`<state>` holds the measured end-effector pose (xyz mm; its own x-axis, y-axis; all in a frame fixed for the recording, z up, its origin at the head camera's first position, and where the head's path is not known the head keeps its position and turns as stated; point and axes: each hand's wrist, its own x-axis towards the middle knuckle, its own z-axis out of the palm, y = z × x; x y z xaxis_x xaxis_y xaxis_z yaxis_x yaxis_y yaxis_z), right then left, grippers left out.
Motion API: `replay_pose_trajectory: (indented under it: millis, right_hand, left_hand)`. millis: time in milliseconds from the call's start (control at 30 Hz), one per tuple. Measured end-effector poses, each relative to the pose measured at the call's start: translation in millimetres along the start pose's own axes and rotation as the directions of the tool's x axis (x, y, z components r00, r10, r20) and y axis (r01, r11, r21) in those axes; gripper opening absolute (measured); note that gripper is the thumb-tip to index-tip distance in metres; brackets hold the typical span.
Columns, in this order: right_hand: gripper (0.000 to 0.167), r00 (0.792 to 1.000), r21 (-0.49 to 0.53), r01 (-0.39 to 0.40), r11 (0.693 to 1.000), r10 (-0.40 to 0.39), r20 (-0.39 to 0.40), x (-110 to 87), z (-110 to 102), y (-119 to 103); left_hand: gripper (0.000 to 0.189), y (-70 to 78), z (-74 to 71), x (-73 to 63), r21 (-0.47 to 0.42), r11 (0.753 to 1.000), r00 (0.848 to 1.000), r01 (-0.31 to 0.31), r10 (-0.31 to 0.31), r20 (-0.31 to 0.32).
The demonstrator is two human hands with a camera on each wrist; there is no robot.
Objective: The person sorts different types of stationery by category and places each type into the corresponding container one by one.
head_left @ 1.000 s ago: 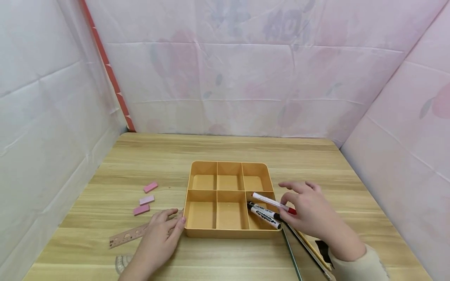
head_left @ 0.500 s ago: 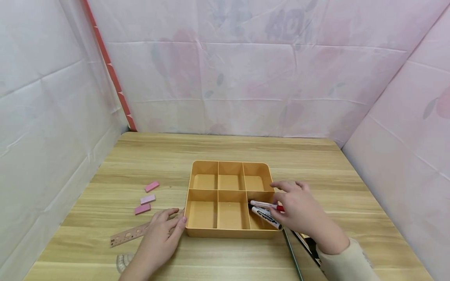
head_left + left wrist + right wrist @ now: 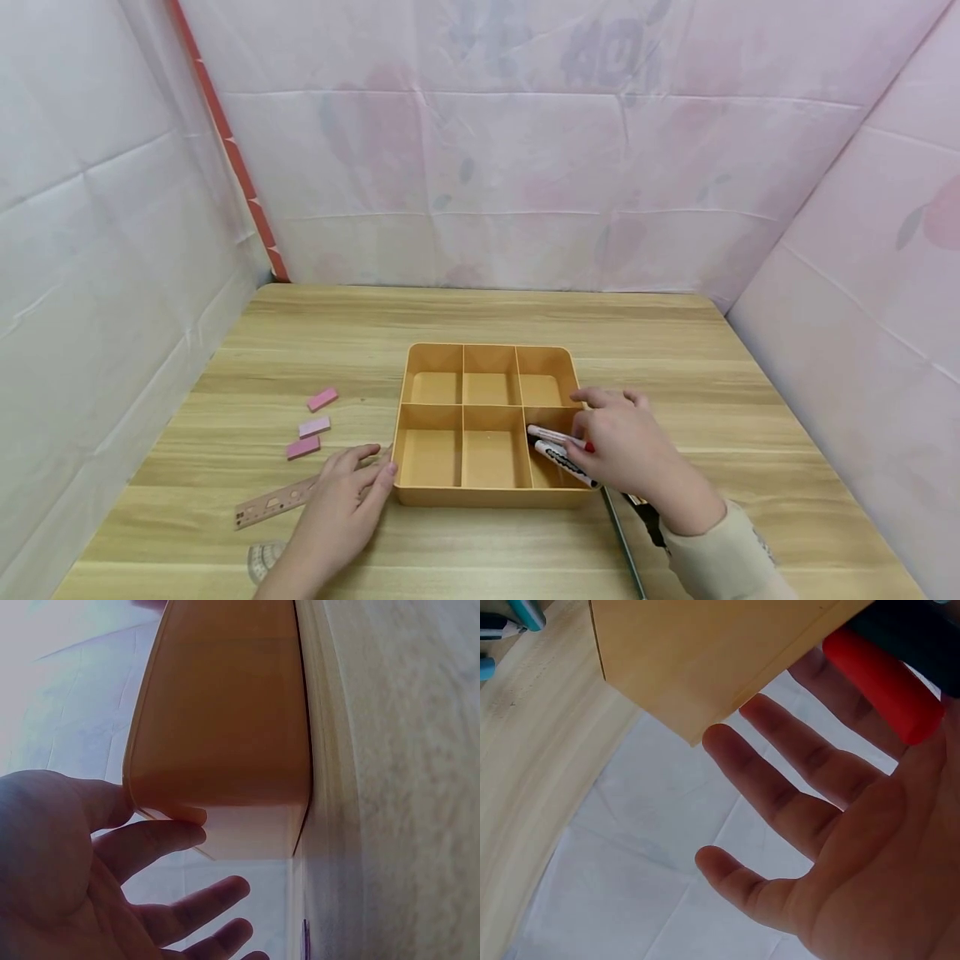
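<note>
A yellow-orange tray with several compartments (image 3: 491, 497) sits on the table. My left hand (image 3: 341, 508) rests against its front left corner; in the left wrist view the thumb and a finger (image 3: 150, 844) touch the tray's rim and wall. The right hand (image 3: 626, 446) pinches a white marker with red ends (image 3: 551, 435) over the front right compartment. A white marker with black lettering (image 3: 564, 463) leans in that compartment just below it. In the right wrist view a red marker end (image 3: 889, 690) shows by the palm, the other fingers loosely spread beside the tray wall.
Three pink erasers (image 3: 303, 448) lie left of the tray. A pinkish ruler (image 3: 273, 504) and a clear protractor (image 3: 262, 560) lie near the left hand. A dark green pencil-like stick (image 3: 624, 546) and other slim items lie under the right forearm. Fabric walls surround the table.
My right hand has moved left and slightly down, lowering the red-ended marker into the front right compartment beside the black-lettered one. The left hand has stayed at the tray's corner.
</note>
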<state>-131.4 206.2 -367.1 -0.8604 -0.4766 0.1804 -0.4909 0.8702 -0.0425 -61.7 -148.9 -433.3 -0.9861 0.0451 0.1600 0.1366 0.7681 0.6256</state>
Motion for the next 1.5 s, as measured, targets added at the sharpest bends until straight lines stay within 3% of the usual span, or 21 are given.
replay_pose_trajectory:
  millis: [233,400,567,733,1000,1167,1500]
  right_hand:
    - [0.027,0.999,0.007,-0.014,1.000,0.013,0.036,-1.0,0.1,-0.1]
    - [0.025,1.000,0.027,-0.011,1.000,0.011,0.014,-4.5,-1.4,0.2]
    - [0.016,0.996,0.044,-0.002,0.999,0.005,-0.086,-10.7,-3.5,2.7]
    - [0.007,0.980,0.062,0.022,0.998,-0.010,-0.201,-20.5,-3.6,6.5]
    - [0.023,0.940,0.133,0.087,0.987,-0.038,-0.340,-43.3,0.0,17.8]
    - [0.026,0.938,0.165,0.061,0.984,0.000,-0.345,-56.9,1.2,23.5]
    - [0.023,0.951,0.181,-0.083,0.980,0.132,-0.281,-84.9,7.7,34.5]
  left_hand:
    - [0.038,0.4,-0.5,0.2,-0.008,1.000,1.000,0.007,-0.007,0.005]
    - [0.038,1.2,-1.1,0.5,-0.013,1.000,1.000,0.008,-0.008,0.004]
    - [0.038,1.2,-2.0,0.1,-0.017,1.000,1.000,0.013,-0.012,0.008]
    - [0.038,-0.7,-1.8,0.3,-0.017,1.000,1.000,0.019,-0.019,0.012]
    - [0.037,-2.0,-1.7,1.5,-0.023,1.000,1.000,0.012,-0.012,0.014]
    - [0.039,-1.8,-2.3,1.6,-0.019,1.000,1.000,0.018,-0.018,0.023]
    - [0.038,0.3,-3.0,1.0,-0.019,1.000,1.000,0.006,-0.006,0.015]
